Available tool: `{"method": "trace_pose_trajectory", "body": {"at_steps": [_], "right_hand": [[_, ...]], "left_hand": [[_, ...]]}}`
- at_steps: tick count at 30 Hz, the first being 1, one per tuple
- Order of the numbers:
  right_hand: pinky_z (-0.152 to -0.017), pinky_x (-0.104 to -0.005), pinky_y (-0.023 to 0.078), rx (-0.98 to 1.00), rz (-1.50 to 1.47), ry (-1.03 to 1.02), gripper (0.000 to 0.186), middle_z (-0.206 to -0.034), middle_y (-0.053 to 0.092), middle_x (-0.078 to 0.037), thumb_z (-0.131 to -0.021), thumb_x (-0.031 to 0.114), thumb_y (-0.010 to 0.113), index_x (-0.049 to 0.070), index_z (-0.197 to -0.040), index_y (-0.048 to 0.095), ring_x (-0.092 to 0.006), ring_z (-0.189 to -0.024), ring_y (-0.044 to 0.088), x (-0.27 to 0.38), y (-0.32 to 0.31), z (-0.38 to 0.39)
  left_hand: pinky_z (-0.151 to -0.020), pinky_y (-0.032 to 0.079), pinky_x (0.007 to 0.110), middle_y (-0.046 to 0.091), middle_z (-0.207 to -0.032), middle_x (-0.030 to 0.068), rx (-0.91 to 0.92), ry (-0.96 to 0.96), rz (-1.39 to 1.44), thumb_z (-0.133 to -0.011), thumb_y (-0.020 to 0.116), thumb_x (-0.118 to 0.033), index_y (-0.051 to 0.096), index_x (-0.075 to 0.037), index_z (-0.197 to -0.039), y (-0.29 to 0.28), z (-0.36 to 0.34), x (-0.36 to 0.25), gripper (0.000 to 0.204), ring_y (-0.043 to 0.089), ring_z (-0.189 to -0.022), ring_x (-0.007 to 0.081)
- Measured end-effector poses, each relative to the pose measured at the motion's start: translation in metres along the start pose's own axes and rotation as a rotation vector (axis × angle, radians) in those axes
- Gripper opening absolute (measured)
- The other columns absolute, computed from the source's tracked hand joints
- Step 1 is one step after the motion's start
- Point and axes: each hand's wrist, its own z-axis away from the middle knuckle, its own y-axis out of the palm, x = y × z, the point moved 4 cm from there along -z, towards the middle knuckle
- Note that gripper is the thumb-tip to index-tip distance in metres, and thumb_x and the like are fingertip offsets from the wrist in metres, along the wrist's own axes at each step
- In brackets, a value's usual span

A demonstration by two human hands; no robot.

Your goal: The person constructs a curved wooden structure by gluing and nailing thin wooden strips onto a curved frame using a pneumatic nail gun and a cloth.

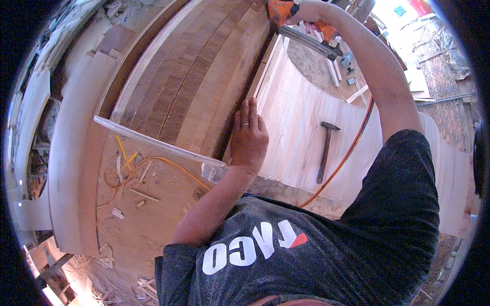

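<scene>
Covering the nearest ground: one dark shirt point(326, 255), white lettering and one red patch on its front, lower part cut off by the frame.

Left hand point(249, 136), one: flat, fingers straight and close together, laid along the right-hand side of the planked wooden piece; palm hidden. One ring.

Planked wooden piece point(191, 86), one: curved, brown and tan strips, lying ahead and to the left; far end cut off at the upper edge. One pale strip point(158, 142) across its near end.

Orange cord point(176, 162), one: looped on the floor, one end lost behind the left forearm. Yellow strips, two, near it. Wood scraps point(145, 196): several, too jumbled to count.

Pale slatted panel point(293, 132), one: to the right, partly covered by the right arm. On it, one hammer point(325, 153); one red-orange hose point(347, 160), disappearing behind the shirt.

Right hand point(301, 12), one: closed about an orange-and-grey power tool point(312, 44) at the far right corner of the planked piece; individual fingers hard to make out.
</scene>
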Motion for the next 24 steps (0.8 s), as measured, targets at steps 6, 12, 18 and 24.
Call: {"method": "trace_pose_trajectory", "body": {"at_steps": [6,12,18,24], "right_hand": [[-0.05,-0.0356,0.04,-0.067,0.106,0.148,0.032,-0.068,0.056,-0.002,-0.079,0.036,0.088,0.008,-0.084,0.072,-0.015,-0.057,0.05,0.005,0.001,0.003],[-0.049,-0.0345,0.037,-0.14,0.404,0.138,0.033,-0.067,0.052,-0.001,-0.079,0.036,0.088,0.008,-0.085,0.072,-0.0132,-0.056,0.047,0.01,-0.002,0.004],[-0.051,-0.0348,0.039,-0.034,0.133,0.098,0.029,-0.071,0.052,-0.001,-0.081,0.032,0.085,0.007,-0.091,0.073,-0.0141,-0.06,0.048,0.006,-0.001,-0.003],[-0.052,-0.035,0.04,-0.115,0.125,0.156,0.03,-0.07,0.054,-0.001,-0.082,0.033,0.084,0.008,-0.088,0.071,-0.014,-0.061,0.051,0.01,-0.001,0.008]], "left_hand": [[-0.119,0.039,0.046,0.043,-0.158,0.0228,0.026,0.007,-0.033,-0.1,0.054,-0.01,0.064,0.007,-0.121,-0.003,0.0,0.001,0.028,0.041,-0.148,0.0354],[-0.118,0.04,0.045,0.042,-0.159,0.0226,0.036,-0.012,-0.021,-0.1,0.054,-0.01,0.064,0.006,-0.122,-0.002,0.001,0.0,0.029,0.04,-0.148,0.0346],[-0.118,0.04,0.045,0.045,-0.157,0.022,-0.014,-0.012,-0.004,-0.099,0.055,-0.011,0.066,0.005,-0.12,-0.003,0.002,0.001,0.028,0.042,-0.147,0.0346],[-0.118,0.041,0.045,0.049,-0.154,0.0229,-0.021,0.008,-0.021,-0.099,0.056,-0.011,0.067,0.005,-0.118,-0.006,0.001,0.0,0.027,0.043,-0.147,0.0344]]}}
